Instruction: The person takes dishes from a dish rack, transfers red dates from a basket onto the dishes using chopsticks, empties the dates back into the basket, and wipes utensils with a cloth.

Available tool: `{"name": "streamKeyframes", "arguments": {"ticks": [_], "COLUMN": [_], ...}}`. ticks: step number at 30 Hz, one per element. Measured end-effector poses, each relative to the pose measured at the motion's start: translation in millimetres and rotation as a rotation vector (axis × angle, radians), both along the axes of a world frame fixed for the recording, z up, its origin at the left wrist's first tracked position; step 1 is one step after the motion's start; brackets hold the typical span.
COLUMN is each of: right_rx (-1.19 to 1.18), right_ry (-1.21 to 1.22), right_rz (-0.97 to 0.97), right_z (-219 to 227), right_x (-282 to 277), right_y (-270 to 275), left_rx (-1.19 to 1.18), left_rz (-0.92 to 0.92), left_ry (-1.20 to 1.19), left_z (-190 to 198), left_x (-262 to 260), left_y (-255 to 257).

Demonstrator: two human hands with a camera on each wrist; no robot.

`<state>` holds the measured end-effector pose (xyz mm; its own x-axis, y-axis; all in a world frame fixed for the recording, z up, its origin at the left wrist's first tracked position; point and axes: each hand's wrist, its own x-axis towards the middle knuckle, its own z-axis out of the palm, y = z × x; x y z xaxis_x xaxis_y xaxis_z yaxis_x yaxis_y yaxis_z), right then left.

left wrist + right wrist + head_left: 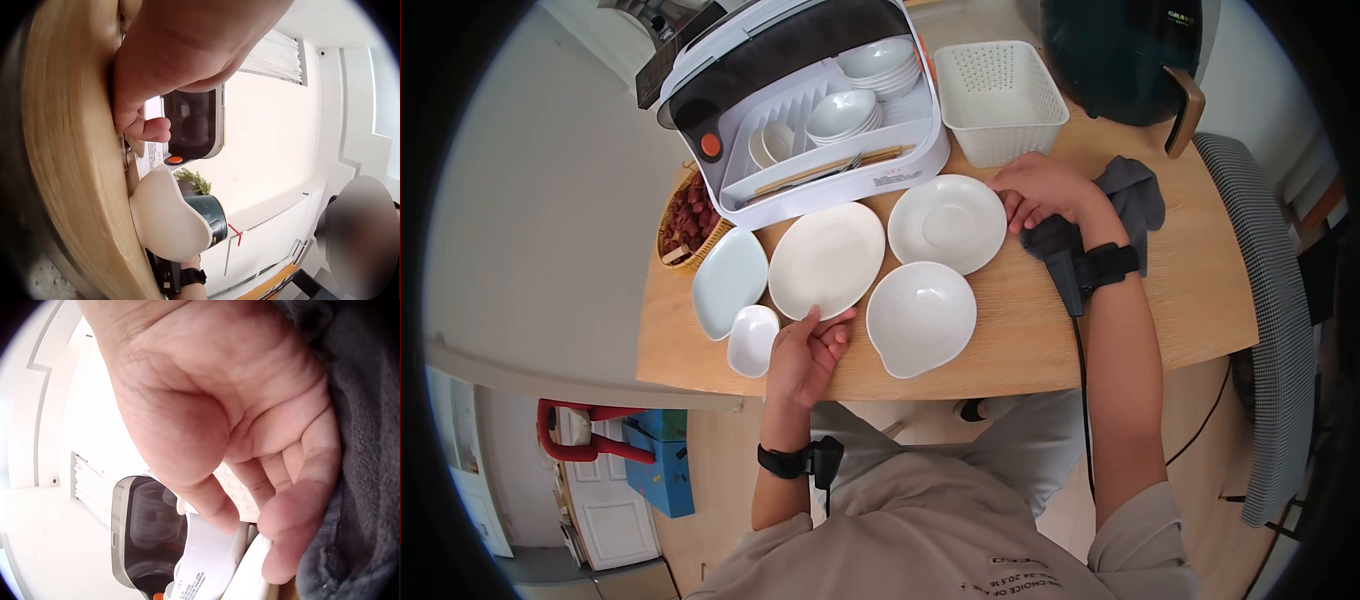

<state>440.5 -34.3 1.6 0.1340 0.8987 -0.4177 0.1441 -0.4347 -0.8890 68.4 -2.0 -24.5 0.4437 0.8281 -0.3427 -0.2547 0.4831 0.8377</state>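
Evidently, both hands work at plate rims along the near side of the table (1040, 355).
The left hand (802, 362) pinches the near rim of the oval plate (828, 258), thumb on top, fingers curled; the right hand (1050, 190), loosely bent, touches the right rim of the round plate (945, 225), but whether it pinches I cannot tell. Lying flat side by side, the dishes probably keep their rims reachable, the blue dish (730, 285) and small dish (753, 342) toward the left edge. The spouted bowl (922, 318) sits close to the near edge, with little margin; bare wood toward the near right corner looks roomier. Behind, the dish box (840, 192) and basket (1005, 148) hem the plates in; grey cloth (1137, 195) lies beside the right hand.
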Motion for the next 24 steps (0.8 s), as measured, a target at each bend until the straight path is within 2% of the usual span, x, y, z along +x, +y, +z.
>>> {"name": "streamKeyframes", "arguments": {"ticks": [6,9,15,17,18,20,24], "right_rx": [0.005,0.016,-0.011,-0.016,-0.017,-0.027,-0.02], "right_ry": [0.026,0.038,0.06,0.035,0.021,0.024,0.042], "right_rz": [-0.005,-0.011,-0.004,0.0,-0.005,-0.002,-0.026], "right_z": [-6.5,-7.6,-6.1,-6.1,-6.0,-7.7,-3.4], "right_x": [3.4,4.0,3.5,2.2,1.3,2.0,-3.8], "right_y": [1.8,2.2,3.8,4.3,4.9,6.6,5.0], "left_rx": [-0.149,-0.213,-0.234,-0.145,-0.148,-0.072,-0.073], "left_rz": [-0.034,-0.025,0.027,-0.108,-0.099,-0.249,-0.222], "left_ry": [-0.057,-0.146,-0.126,-0.082,-0.093,0.057,-0.015], "left_z": [9.6,21.9,26.5,22.3,26.2,38.8,39.6], "left_x": [-2.2,-1.9,-12.2,-17.1,-14.5,-3.9,3.5], "left_y": [6.1,-2.6,-32.5,-44.6,-49.1,-60.0,-64.2]}}
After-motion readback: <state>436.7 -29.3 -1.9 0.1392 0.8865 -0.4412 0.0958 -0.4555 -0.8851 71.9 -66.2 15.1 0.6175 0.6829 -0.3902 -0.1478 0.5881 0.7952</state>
